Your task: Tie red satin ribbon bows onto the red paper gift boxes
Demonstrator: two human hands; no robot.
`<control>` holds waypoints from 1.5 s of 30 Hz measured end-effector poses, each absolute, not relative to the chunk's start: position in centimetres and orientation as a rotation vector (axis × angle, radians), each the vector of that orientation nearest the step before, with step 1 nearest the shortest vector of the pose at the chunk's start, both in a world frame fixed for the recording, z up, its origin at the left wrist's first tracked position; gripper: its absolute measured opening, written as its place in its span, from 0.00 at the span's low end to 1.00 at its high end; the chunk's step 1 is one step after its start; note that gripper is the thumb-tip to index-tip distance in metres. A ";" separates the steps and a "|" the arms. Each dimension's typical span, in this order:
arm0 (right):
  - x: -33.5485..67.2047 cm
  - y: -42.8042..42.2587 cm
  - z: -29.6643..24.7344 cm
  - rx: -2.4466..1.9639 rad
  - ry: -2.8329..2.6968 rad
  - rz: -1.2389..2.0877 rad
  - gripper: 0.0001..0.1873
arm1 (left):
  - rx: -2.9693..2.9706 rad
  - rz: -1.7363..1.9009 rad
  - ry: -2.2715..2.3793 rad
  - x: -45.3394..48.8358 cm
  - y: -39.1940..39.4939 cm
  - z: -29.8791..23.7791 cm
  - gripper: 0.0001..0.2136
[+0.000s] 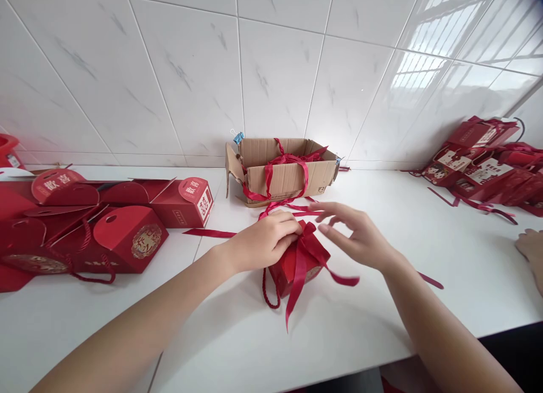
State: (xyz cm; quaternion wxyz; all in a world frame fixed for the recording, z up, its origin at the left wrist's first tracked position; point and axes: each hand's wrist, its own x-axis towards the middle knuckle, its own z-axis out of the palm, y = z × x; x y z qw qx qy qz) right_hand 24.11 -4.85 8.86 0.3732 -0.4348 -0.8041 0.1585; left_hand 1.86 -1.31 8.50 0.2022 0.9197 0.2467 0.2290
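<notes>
A small red gift box (292, 271) with a red rope handle stands on the white table (237, 336) in front of me. A red ribbon bow (311, 247) is tied on its top, with tails hanging down the front. My left hand (265, 240) rests curled on top of the box, its fingertips pinching the bow's knot. Just right of the bow hovers my right hand (360, 237), its fingers spread apart and holding nothing.
A cardboard box (282, 169) with red ribbons stands against the tiled wall. Several red gift boxes (127, 237) lie at the left and a finished pile (483, 164) at the right. Another person's hand (532, 251) rests at the right edge.
</notes>
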 end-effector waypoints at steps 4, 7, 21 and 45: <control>23.1 -4.8 7.4 -0.941 -2.163 0.410 0.15 | 2.587 0.607 0.650 2.0 -1.9 8.7 0.11; 23.6 -5.4 7.2 -0.912 -2.150 0.378 0.09 | 2.600 0.563 0.637 2.1 -2.3 9.0 0.11; 24.5 -6.2 6.1 -0.706 -2.342 0.407 0.26 | 2.668 0.530 0.669 1.6 -2.0 9.6 0.07; 26.2 -5.2 6.7 -0.954 -2.228 0.597 0.03 | 2.380 0.507 0.687 1.6 -1.6 9.5 0.02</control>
